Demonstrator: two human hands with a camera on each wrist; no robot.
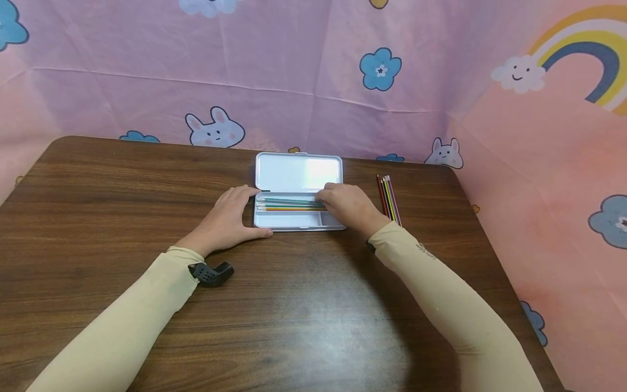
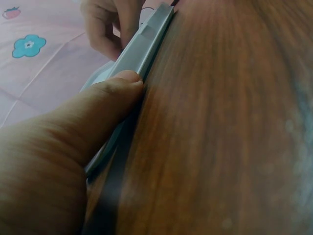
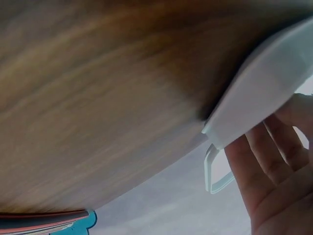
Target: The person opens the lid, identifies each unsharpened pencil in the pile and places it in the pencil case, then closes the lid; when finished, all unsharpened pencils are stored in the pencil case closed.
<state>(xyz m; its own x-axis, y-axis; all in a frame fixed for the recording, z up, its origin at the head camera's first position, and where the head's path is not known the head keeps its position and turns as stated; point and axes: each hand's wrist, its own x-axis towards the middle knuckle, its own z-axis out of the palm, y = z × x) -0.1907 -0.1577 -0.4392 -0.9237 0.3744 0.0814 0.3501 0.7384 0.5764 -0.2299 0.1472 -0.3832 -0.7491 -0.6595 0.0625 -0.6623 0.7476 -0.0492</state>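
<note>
A white pencil case [image 1: 289, 220] lies on the table with its lid [image 1: 286, 170] folded back behind it. Several pencils [image 1: 289, 204], teal, green and orange, lie lengthwise in its rear compartment. My left hand [image 1: 222, 223] grips the case's left end, its thumb [image 2: 120, 88] along the front edge and the fingers at the hinge corner. At the right end, my right hand [image 1: 350, 204] reaches over the wall, bent fingers and thumb pinching at the pencils' right ends. Those ends are hidden under the hand. In the right wrist view, the fingers [image 3: 266, 152] pass behind the case wall.
A small bunch of coloured pencils [image 1: 388, 198] lies to the right of the case, partly behind the right wrist. The brown wooden table [image 1: 274, 305] meets a printed pink cloth [image 1: 294, 76] at the back and right. Each wrist wears a black band [image 1: 210, 274].
</note>
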